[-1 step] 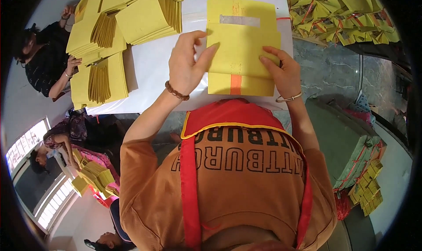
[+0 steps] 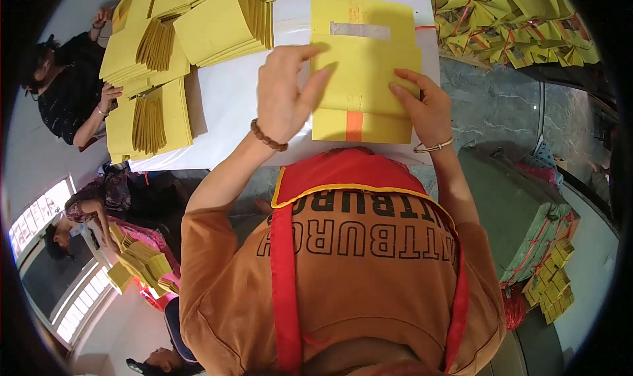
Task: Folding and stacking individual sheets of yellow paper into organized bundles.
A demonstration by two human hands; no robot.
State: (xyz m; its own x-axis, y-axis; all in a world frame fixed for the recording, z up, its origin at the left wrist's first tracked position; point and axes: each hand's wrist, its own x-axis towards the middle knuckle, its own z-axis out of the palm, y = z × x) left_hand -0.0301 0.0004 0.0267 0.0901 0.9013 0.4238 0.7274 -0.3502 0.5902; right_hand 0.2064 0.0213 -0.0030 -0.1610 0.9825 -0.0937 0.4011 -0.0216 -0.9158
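Observation:
A piece of folded yellow joss paper [image 2: 362,73] lies flat on the white table in front of me. It bears a silver patch near its far end and an orange strip at the near end, where a flap edge crosses it. My left hand [image 2: 285,89] hovers at its left edge, thumb and forefinger spread apart with nothing between them. My right hand [image 2: 428,109] grips the right edge, with thumb and forefinger on the upper face. The other right fingers are mostly hidden.
Fanned bundles of yellow paper [image 2: 155,53] are piled on the left of the white table [image 2: 231,99]. Beyond its right side lie more yellow bundles [image 2: 508,20] with red ties. A green wrapped bale [image 2: 501,211] stands at right. Co-workers [image 2: 69,89] are along the left.
My left hand has shifted slightly right, its fingertips now overlapping the left edge of the yellow joss paper. My right hand and the paper have hardly moved.

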